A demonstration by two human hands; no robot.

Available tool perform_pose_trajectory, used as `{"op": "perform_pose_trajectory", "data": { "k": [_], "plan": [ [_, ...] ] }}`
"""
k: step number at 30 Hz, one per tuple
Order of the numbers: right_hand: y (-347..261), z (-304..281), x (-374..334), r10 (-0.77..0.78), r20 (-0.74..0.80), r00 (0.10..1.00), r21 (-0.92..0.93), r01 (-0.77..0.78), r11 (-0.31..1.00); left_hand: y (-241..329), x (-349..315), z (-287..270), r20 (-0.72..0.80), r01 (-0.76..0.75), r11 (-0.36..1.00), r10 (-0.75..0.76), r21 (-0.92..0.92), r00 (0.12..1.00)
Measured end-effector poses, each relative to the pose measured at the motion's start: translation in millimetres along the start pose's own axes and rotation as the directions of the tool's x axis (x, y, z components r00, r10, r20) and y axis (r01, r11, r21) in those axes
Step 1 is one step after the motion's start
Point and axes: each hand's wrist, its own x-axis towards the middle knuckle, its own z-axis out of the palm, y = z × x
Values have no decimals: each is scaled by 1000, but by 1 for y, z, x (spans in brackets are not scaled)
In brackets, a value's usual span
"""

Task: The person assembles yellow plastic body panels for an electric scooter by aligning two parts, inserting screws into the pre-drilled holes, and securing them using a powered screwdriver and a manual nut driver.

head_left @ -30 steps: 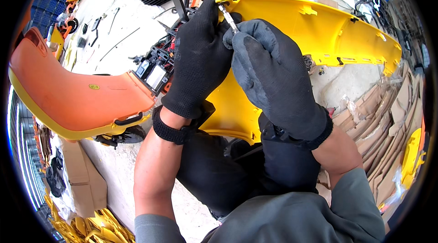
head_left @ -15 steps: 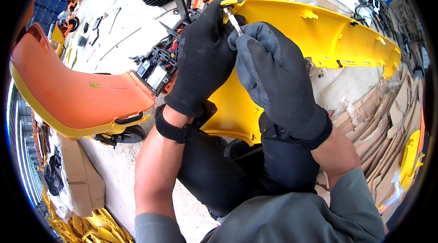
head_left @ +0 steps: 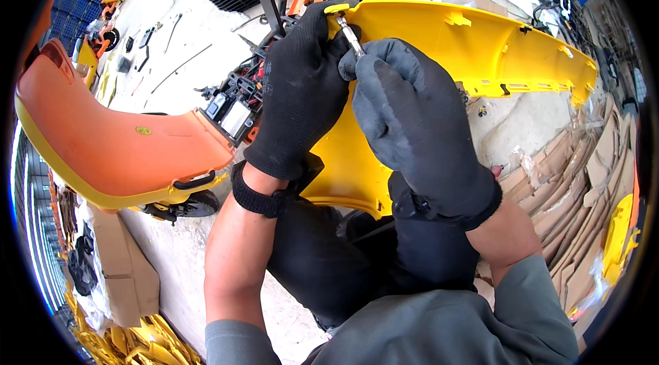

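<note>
A large curved yellow plastic panel stretches from in front of me to the far right, with its lower part reaching down by my knees. My left hand, in a black knit glove, is closed on the panel's upper left end. My right hand, in a black glove with grey palm, pinches a slim silver screwdriver. Its tip meets the underside of a small tab at the panel's end. The screwdriver's rear part is hidden in my right fingers. Whether a screw sits at the tip cannot be seen.
An orange and yellow scooter body stands at the left, joined to an open frame with wiring. Flattened cardboard lies stacked at the right. Yellow parts are heaped at lower left, beside a cardboard box.
The panel has shifted slightly left and down at its right end. Both hands have moved a little left with it, and the screwdriver remains at the tab.
</note>
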Motion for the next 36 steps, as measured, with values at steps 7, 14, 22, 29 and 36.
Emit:
{"op": "perform_pose_trajectory", "data": {
  "k": [7,14,22,29,36],
  "plan": [
    [7,8,1,-58,-83,995,-165,43,985,-4,2,1,-11,-9,1000,10,19,1000],
    [14,8,2,-142,-112,984,-315,100,944,3,1,0,-10,25,998,-25,53,1000],
    [-59,-4,1,-545,268,795,-783,509,357,8,1,7,-31,-119,981,116,-153,993],
    [-58,-32,-30,111,-215,970,-131,-142,981,13,-4,6,-129,2,1000,-2,0,992],
    [-53,-61,-6,332,-191,924,223,-289,931,33,-16,22,-83,-268,888,320,373,944]
  ]
}}
